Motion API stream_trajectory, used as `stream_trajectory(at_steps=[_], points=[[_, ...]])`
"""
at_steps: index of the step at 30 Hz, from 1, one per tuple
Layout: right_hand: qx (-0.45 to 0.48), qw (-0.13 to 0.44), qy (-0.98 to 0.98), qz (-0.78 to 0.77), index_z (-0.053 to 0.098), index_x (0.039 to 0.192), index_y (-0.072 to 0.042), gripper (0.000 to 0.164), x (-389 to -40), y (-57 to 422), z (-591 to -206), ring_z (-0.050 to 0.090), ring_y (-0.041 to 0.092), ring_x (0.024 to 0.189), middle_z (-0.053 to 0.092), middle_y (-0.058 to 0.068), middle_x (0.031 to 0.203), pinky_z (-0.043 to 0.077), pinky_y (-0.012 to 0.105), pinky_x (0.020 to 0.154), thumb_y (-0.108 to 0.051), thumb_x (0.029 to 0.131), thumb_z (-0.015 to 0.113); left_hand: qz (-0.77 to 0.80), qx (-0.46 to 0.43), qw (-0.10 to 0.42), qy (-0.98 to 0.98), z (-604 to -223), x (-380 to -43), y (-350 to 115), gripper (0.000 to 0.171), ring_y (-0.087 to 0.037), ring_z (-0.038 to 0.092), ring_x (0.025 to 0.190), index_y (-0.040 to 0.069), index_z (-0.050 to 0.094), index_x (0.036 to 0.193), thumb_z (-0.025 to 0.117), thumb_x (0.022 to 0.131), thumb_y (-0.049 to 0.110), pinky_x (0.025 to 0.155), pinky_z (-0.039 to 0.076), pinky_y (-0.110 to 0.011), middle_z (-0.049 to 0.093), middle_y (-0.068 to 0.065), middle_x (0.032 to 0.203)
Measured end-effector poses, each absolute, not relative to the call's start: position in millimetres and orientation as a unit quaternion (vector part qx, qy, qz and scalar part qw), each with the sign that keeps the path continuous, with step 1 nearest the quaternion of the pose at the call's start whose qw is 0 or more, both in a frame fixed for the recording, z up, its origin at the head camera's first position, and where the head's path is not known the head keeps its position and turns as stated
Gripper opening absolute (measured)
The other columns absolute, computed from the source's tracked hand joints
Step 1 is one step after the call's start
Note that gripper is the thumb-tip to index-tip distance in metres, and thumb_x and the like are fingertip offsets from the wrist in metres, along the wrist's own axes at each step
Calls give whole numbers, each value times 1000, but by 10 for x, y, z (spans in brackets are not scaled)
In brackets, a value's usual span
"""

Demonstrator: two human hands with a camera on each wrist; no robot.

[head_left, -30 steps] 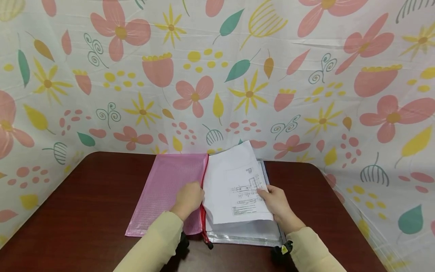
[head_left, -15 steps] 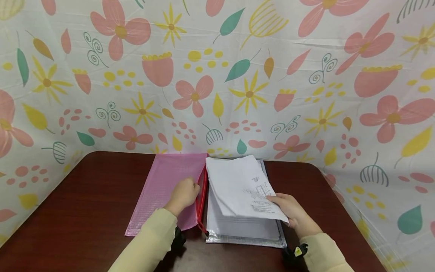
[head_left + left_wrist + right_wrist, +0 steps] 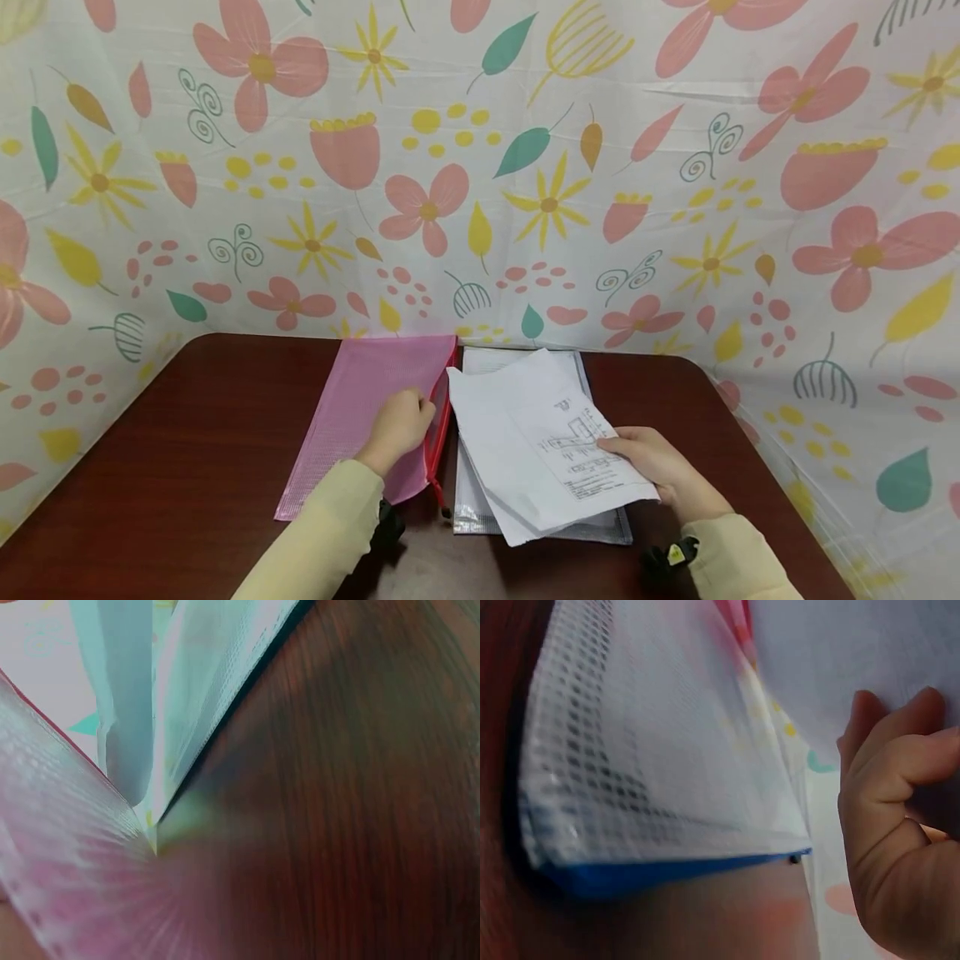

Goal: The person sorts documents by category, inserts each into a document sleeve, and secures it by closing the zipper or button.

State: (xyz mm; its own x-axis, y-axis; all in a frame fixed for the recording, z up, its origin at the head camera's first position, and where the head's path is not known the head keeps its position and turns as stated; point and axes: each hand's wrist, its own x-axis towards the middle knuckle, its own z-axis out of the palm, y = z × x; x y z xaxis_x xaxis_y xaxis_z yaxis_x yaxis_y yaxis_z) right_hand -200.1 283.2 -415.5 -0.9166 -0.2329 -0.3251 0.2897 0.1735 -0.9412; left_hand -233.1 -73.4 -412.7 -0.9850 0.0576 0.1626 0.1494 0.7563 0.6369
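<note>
A pink mesh zip pouch (image 3: 356, 400) with a red zip edge lies left of centre on the table. At its right side my left hand (image 3: 399, 425) pinches the pouch near the zip, and the mouth gapes a little. In the left wrist view the pink mesh (image 3: 67, 855) is creased and drawn up. My right hand (image 3: 660, 467) holds printed sheets of paper (image 3: 517, 450) by their right edge, thumb on top. In the right wrist view the right hand's fingers (image 3: 900, 757) curl under the paper. The sheets hang over a clear mesh zip pouch (image 3: 617, 529), hiding most of it.
The dark red-brown wooden table (image 3: 187, 450) has rounded back corners. A flowered cloth (image 3: 480, 167) hangs close behind it and along both sides. A blue edge (image 3: 667, 874) runs along the clear pouch. The red zip's tail (image 3: 441, 496) lies between the pouches.
My right hand has moved right and toward me, drawing the sheets lower over the clear pouch. The left hand has shifted slightly left, and the pink pouch's red-edged mouth has parted.
</note>
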Motion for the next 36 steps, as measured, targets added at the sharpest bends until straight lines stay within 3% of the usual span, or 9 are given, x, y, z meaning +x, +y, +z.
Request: stream_trajectory(at_steps=[8,26,36], points=[[8,200,742,-640,32,135,16,56,-2012,2828,-4033,71,21,76,71,6,91,58,38,66,-22,98,50,-299,-69,68,-949,-4134,-2321,-710,23,-14,39,54,10,46,66,51,88,13,49,33,-26,43,0,59],[72,21,816,-573,58,118,7,35,-2317,2216,-4173,65,14,60,68,10,84,55,31,54,-19,95,53,-193,-131,73,-970,-4218,-2259,-576,20,-25,59,59,9,50,68,54,87,14,52,46,-38,56,-5,61],[86,7,805,-586,57,118,8,34,-2272,2020,-4230,64,12,63,67,14,89,53,27,55,-16,94,53,-207,-125,61,-968,-4227,-2281,-554,21,-21,55,58,8,51,68,52,89,12,51,46,-38,55,-7,62]])
